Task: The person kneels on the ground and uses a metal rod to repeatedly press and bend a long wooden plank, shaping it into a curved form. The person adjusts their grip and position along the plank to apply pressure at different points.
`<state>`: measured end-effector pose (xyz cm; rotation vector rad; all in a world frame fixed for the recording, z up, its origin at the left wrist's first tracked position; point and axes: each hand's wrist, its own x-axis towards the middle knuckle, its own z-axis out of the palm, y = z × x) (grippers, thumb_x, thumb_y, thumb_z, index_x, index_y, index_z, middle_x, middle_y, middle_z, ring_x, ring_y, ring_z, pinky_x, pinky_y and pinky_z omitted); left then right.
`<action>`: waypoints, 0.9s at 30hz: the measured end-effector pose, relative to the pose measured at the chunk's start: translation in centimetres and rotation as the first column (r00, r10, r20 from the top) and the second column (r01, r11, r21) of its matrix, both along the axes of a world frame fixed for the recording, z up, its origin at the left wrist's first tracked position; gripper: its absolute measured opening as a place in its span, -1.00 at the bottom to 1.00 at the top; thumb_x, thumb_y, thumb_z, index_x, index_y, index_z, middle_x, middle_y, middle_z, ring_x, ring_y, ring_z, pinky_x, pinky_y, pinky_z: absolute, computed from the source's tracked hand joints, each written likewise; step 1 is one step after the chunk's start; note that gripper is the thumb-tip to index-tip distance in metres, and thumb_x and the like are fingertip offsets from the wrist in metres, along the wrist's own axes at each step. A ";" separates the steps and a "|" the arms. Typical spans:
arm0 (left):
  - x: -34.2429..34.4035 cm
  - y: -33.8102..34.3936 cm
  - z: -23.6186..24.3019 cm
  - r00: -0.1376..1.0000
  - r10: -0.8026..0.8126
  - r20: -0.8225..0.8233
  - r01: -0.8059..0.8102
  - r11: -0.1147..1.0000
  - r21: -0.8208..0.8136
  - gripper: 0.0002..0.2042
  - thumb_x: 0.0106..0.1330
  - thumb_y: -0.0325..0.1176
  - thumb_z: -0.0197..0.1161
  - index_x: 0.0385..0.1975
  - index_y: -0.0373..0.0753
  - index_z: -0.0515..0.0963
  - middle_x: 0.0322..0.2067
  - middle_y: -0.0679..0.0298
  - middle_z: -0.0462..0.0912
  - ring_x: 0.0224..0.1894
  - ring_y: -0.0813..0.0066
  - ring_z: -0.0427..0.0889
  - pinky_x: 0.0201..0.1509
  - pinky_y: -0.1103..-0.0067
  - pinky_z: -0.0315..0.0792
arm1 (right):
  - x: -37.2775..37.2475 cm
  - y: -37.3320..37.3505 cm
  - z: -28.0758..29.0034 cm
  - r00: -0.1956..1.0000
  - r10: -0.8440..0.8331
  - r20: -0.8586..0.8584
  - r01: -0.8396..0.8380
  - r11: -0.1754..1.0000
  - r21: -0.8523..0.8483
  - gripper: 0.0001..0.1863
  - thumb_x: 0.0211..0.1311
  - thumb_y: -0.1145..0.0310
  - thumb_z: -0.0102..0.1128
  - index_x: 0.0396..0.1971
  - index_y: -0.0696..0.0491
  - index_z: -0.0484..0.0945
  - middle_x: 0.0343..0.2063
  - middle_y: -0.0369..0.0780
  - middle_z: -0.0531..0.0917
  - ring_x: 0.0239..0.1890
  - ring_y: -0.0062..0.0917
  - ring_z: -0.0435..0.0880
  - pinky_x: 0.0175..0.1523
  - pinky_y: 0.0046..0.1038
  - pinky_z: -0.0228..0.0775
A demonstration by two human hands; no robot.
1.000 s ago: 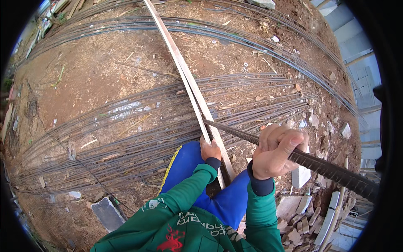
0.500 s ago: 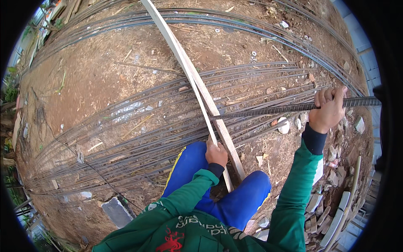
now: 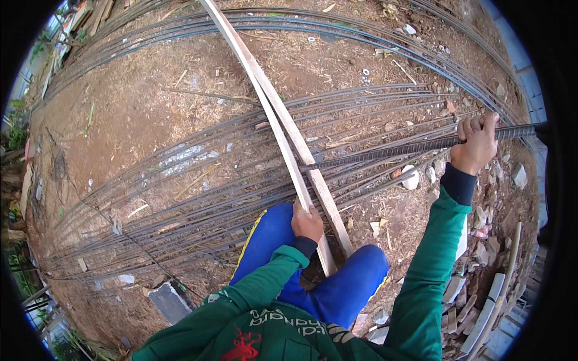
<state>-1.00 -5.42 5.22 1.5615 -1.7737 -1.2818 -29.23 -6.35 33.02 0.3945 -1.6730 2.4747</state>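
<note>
Item: rebar (image 3: 385, 153), one ribbed steel rod, held raised above the ground. Long axis runs roughly left to right across the view, from its near end at the slats out past the right hand toward the right rim. Right hand (image 3: 475, 144): arm stretched far out to the right, fingers (image 3: 472, 126) curled over the rod from above and clamped around it; the rod passes through the fist, so it lies inside the grip, not beside it. Left hand (image 3: 307, 221): low and central, just above the knees, fingers closed on the lower end of the slats (image 3: 283, 123); whether they wrap fully around cannot be told. Slats: two pale wooden strips lying together, long axis running from the top of the view down to the left hand, crossing the rod's axis at a steep angle. The rod's free end meets the slats above the left hand, touching or just over them; which is unclear. The right hand is the one on the rod; the left is near its tip yet apart from it. Ground: bare earth (image 3: 150, 108) with many further rods (image 3: 180, 198) lying in long curved rows beneath the slats. Rubble (image 3: 481, 301) at lower right. Blue trousers (image 3: 337, 289), green sleeves.
</note>
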 end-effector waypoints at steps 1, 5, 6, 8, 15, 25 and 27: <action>0.1 0.0 -0.1 1.000 -0.007 0.009 0.008 0.999 -0.041 -0.56 0.29 -0.40 0.13 0.15 -0.45 0.34 -0.17 -0.20 0.61 -0.13 -0.17 0.62 -0.02 0.23 0.51 | 1.5 0.4 0.4 0.999 0.024 -0.039 -0.025 1.000 -0.004 -0.60 0.48 0.18 0.02 -0.59 -0.01 0.25 -0.74 -0.40 0.14 -0.73 -0.71 0.08 -0.64 -0.58 -0.06; 1.2 -0.3 -1.0 0.999 -0.022 0.037 0.019 0.998 0.062 -0.56 0.30 -0.37 0.13 0.13 -0.46 0.36 -0.18 -0.21 0.61 -0.15 -0.18 0.63 -0.04 0.23 0.52 | 3.9 1.6 0.9 0.968 0.181 -0.172 -0.183 0.983 0.008 -0.61 0.49 0.20 -0.01 -0.58 -0.02 0.24 -0.74 -0.40 0.17 -0.73 -0.73 0.09 -0.65 -0.60 -0.08; 1.4 -0.3 -1.3 0.999 -0.045 -0.007 0.045 0.997 0.063 -0.56 0.30 -0.37 0.13 0.13 -0.46 0.36 -0.18 -0.21 0.61 -0.15 -0.18 0.63 -0.05 0.23 0.52 | 3.3 2.0 0.4 0.987 0.113 -0.111 -0.112 0.994 0.013 -0.61 0.50 0.20 -0.01 -0.58 -0.02 0.24 -0.73 -0.40 0.17 -0.73 -0.73 0.10 -0.64 -0.60 -0.08; 1.2 -0.6 -1.9 0.997 -0.050 -0.052 0.049 0.998 -0.028 -0.57 0.30 -0.37 0.13 0.12 -0.47 0.37 -0.19 -0.21 0.61 -0.15 -0.18 0.63 -0.05 0.23 0.51 | -0.2 1.9 -0.8 0.994 0.067 -0.083 -0.066 0.998 0.023 -0.61 0.50 0.20 -0.03 -0.58 -0.02 0.24 -0.73 -0.40 0.18 -0.72 -0.72 0.11 -0.63 -0.60 -0.08; 0.0 0.0 -0.3 0.999 -0.014 0.039 0.014 1.000 -0.016 -0.58 0.27 -0.41 0.12 0.11 -0.44 0.36 -0.21 -0.23 0.61 -0.19 -0.21 0.63 -0.09 0.18 0.52 | -3.8 4.1 -2.9 0.993 -0.062 0.098 0.063 0.998 -0.003 -0.60 0.52 0.18 -0.06 -0.58 -0.04 0.23 -0.73 -0.42 0.14 -0.72 -0.71 0.09 -0.61 -0.58 -0.08; 0.1 -0.1 -0.1 0.994 0.098 0.039 -0.101 0.993 0.059 -0.56 0.23 -0.40 0.10 0.11 -0.45 0.39 -0.15 -0.27 0.61 -0.11 -0.23 0.61 -0.01 0.18 0.50 | 18.7 5.0 10.4 0.861 0.250 -0.443 -0.245 0.967 0.070 -0.60 0.57 0.13 -0.23 -0.53 -0.03 0.27 -0.79 -0.42 0.11 -0.81 -0.74 0.00 -0.72 -0.65 -0.09; 0.4 -0.1 -0.3 0.993 0.120 0.011 -0.120 0.992 0.046 -0.55 0.22 -0.42 0.11 0.12 -0.43 0.39 -0.15 -0.25 0.61 -0.12 -0.21 0.62 -0.03 0.18 0.51 | 20.2 6.8 14.5 0.887 0.195 -0.419 -0.228 0.973 -0.029 -0.61 0.57 0.15 -0.22 -0.54 -0.04 0.25 -0.77 -0.42 0.11 -0.79 -0.75 0.00 -0.70 -0.66 -0.06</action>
